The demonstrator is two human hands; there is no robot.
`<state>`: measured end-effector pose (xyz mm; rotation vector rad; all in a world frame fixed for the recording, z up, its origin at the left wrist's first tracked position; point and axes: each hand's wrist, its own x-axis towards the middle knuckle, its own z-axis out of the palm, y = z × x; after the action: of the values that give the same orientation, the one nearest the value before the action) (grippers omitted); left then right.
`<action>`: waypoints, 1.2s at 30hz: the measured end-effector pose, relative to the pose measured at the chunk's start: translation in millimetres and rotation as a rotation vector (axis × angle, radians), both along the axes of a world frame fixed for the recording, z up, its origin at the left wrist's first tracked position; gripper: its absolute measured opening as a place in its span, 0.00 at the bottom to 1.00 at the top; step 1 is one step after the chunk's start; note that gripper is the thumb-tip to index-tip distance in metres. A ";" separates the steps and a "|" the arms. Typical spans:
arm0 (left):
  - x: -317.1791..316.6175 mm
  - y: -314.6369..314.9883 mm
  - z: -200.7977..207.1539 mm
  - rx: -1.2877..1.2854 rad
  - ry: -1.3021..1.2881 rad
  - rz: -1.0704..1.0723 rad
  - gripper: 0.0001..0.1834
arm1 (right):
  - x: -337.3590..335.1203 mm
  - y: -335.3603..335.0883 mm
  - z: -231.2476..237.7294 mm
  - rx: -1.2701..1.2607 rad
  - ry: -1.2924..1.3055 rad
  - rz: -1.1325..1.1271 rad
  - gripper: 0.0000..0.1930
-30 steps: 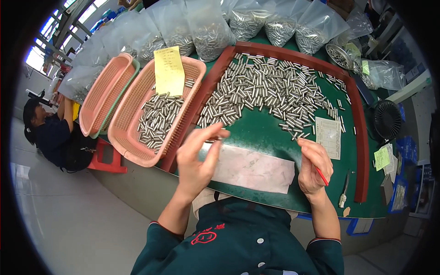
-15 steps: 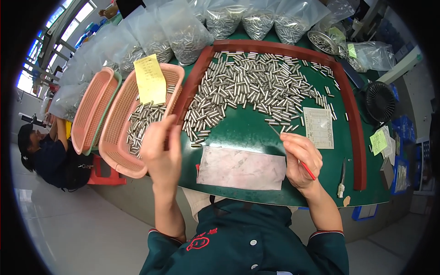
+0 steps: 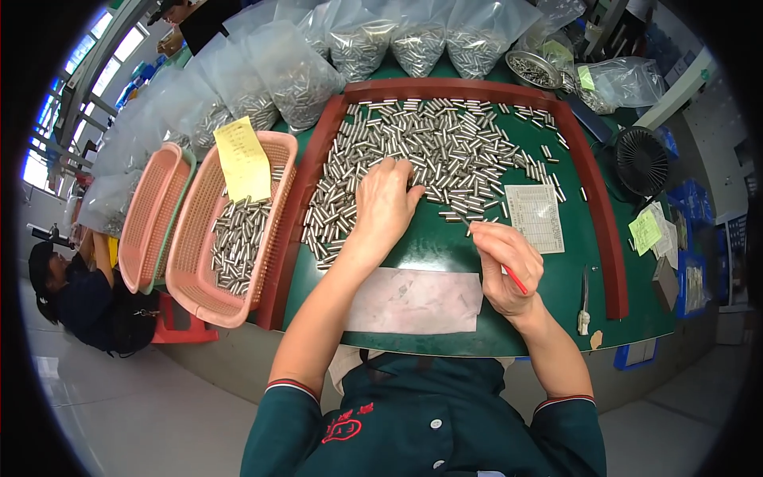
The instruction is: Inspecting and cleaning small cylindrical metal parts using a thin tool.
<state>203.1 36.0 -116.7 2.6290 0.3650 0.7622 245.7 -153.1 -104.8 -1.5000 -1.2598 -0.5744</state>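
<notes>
A wide heap of short, shiny metal pins (image 3: 445, 151) covers the far part of the green table (image 3: 397, 347). My left hand (image 3: 385, 197) reaches onto the heap's near left side, thumb apart, fingertips among the pins. Between the fingers of my right hand (image 3: 509, 266) is a thin red-handled tool (image 3: 517, 281), its slim metal tip beside a few pins at the heap's near edge. A pale, stained cloth (image 3: 417, 300) lies flat in front of me. Left of the heap, a pink basket (image 3: 226, 312) contains more pins and a yellow note (image 3: 243, 161).
A dark red frame (image 3: 600, 215) borders the pins. Filled plastic bags (image 3: 294, 79) line the back. At right are a printed sheet (image 3: 534, 219), a black fan (image 3: 642, 161) and a knife-like tool (image 3: 584, 306). Another person (image 3: 83, 294) sits at far left.
My left hand has moved from near the pink basket, rightward and forward onto the heap. My right hand has shifted slightly left, still holding the red-handled tool. The whole view has shifted a little.
</notes>
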 end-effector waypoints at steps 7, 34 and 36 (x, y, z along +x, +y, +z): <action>3.7 1.7 -14.3 -0.086 -0.053 -0.013 0.08 | -0.6 0.7 -1.2 -0.005 0.003 0.002 0.13; -55.5 -20.0 -11.3 -1.005 0.058 -0.142 0.07 | -10.6 11.4 -12.3 -0.030 -0.003 0.149 0.12; -55.5 -20.2 -12.2 -1.017 0.057 -0.147 0.07 | -10.6 11.0 -12.9 -0.034 0.001 0.147 0.13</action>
<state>147.6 15.8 -128.9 1.6879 0.4215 0.3067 235.1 -142.0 -117.7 -1.4211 -1.3721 -0.4572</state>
